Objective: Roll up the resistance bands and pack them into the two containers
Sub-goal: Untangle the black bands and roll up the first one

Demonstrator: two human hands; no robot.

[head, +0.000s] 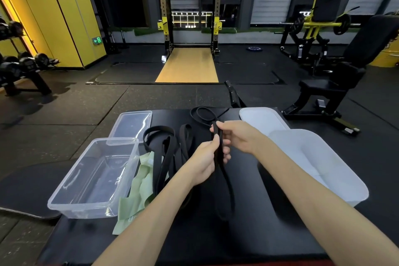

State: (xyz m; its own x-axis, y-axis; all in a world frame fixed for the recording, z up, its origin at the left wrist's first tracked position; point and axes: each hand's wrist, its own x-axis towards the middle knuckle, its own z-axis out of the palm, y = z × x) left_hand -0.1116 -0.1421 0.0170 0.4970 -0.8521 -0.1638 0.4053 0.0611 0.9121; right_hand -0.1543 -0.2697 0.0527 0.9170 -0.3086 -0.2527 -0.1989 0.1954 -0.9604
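Blk bands, pale grn band, clear tub, white tub

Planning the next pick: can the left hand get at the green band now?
Probably not yet: the left hand grips the black band with the right hand. Once freed, the way looks open; the green band lies left of it, beside the clear box, partly under other black bands.

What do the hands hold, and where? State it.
Both hands hold one black resistance band: the right hand pinches its upper end, the left hand grips it just below.
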